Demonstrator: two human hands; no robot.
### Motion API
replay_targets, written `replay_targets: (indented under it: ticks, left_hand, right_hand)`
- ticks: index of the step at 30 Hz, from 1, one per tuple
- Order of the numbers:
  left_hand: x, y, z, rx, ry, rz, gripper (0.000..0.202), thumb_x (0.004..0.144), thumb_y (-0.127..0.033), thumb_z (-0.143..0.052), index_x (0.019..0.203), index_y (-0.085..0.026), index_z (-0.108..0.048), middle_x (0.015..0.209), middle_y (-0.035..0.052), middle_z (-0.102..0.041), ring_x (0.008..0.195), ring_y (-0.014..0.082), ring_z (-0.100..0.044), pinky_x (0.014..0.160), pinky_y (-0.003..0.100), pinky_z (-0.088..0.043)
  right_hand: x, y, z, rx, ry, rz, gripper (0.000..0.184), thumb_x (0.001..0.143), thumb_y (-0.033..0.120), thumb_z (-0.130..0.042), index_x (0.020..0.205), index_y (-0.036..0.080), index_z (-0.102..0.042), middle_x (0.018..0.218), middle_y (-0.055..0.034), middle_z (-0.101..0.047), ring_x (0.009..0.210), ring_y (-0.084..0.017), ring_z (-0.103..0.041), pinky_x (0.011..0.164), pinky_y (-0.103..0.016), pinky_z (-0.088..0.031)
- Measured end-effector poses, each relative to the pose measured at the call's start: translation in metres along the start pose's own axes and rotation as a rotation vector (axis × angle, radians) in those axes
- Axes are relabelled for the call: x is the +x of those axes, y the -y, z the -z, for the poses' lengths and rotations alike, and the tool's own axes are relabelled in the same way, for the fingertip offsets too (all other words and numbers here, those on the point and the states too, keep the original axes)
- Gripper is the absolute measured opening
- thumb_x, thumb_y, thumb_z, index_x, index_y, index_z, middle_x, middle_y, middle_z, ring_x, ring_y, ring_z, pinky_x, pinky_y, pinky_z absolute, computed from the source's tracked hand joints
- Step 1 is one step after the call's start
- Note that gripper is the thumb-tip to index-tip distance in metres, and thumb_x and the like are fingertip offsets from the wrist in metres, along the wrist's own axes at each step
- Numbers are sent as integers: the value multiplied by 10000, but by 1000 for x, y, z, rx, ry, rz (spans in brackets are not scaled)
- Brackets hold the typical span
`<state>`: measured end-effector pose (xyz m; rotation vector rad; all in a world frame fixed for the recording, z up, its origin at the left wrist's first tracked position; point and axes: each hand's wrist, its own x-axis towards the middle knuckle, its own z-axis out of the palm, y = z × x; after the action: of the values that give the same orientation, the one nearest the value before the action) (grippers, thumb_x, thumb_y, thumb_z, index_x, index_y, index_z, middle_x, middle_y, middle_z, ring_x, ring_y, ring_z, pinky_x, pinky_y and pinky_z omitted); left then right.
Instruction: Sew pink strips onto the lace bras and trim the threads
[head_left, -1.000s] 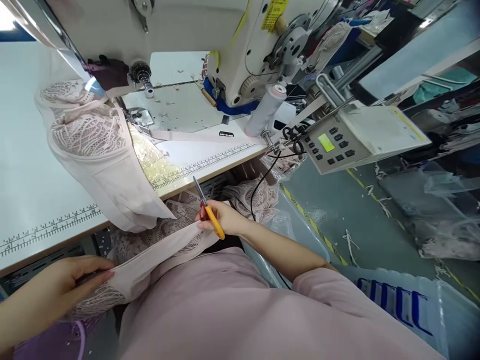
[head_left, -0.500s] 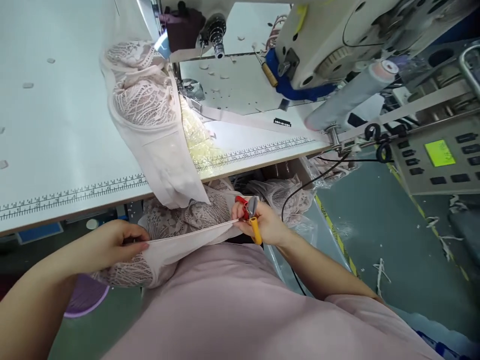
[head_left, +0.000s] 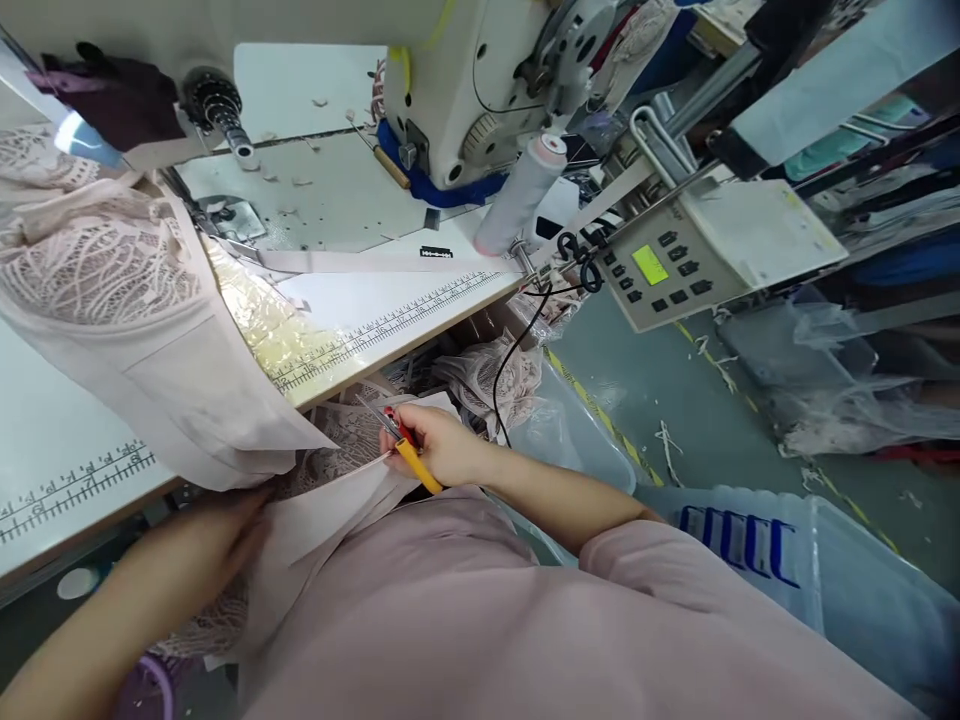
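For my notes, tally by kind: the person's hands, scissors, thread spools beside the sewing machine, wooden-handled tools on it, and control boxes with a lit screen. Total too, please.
Hands: 2 (left hand, right hand)
Scissors: 1
Thread spool: 1
Wooden-handled tool: 1
Control box: 1
Total: 6

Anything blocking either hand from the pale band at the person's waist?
Nothing visible. The right hand touches the right end of the pale band, also holding scissors, blades angled toward the table edge. The left hand is at the left end, fingertips lost in shadow.
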<state>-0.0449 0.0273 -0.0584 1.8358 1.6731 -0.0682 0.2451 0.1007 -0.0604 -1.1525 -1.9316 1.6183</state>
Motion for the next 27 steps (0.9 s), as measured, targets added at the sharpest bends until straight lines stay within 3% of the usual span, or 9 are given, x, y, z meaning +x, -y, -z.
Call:
replay_targets:
  ticks: [3,5,8,12,17,19,24,27]
  left_hand:
    - [3,-41,-2,184,90,-124,543,887,-424,-285,1200,-162,-643,1129,166,-686,977,371,-657,823,512,-511]
    - [10,-66,-4,88,58,-235,560,906,-439,-245,1170,-153,-648,1094,169,-688,974,344,-655,819,484,-519]
    - [25,-87,-6,-213,-4,-370,492,930,-450,-278,1043,-186,-677,964,110,-705,893,256,-663,793,357,-529]
    - [36,-91,-7,-475,-13,-425,381,927,-412,-381,765,-199,-652,765,46,-668,727,180,-628,687,254,-506]
    - [31,-87,-10,-424,-122,-382,358,914,-391,-403,701,-197,-614,700,44,-619,714,185,-611,642,266,-489]
    - [29,-88,-10,-398,-155,-380,364,915,-385,-401,665,-198,-586,681,39,-603,678,179,-600,611,264,-479]
    - [27,-93,-10,-392,-199,-399,348,915,-373,-399,659,-205,-564,616,9,-570,573,149,-557,548,247,-453]
    - [26,-97,-15,-430,-243,-315,289,890,-420,-456,788,-205,-619,739,27,-660,670,170,-617,617,258,-490]
  right_hand:
    - [-3,6,1,-25,9,16,188,732,237,-632,714,199,-449,705,24,-526,616,-107,-413,559,-221,-364]
    - [-4,9,0,-19,11,36,181,737,248,-637,732,197,-464,722,20,-531,630,-109,-425,574,-223,-371]
    - [-6,12,-2,0,9,65,216,735,292,-672,750,194,-480,735,16,-529,651,-115,-443,591,-228,-383]
    - [-6,15,-2,42,-4,63,236,742,321,-684,774,193,-489,738,16,-526,652,-117,-472,595,-235,-411]
    - [-7,17,-1,232,-10,-10,366,707,436,-748,816,198,-491,855,-18,-600,787,-157,-592,695,-288,-500]
    - [-7,17,-1,254,-21,-38,412,681,484,-765,801,197,-495,840,-13,-616,750,-149,-589,683,-287,-501]
    - [-5,14,-2,161,-77,-12,463,653,557,-762,767,182,-516,759,5,-584,643,-114,-492,583,-239,-423]
    - [-5,15,-5,157,-95,10,459,672,567,-742,762,179,-513,728,19,-542,636,-109,-459,570,-232,-394]
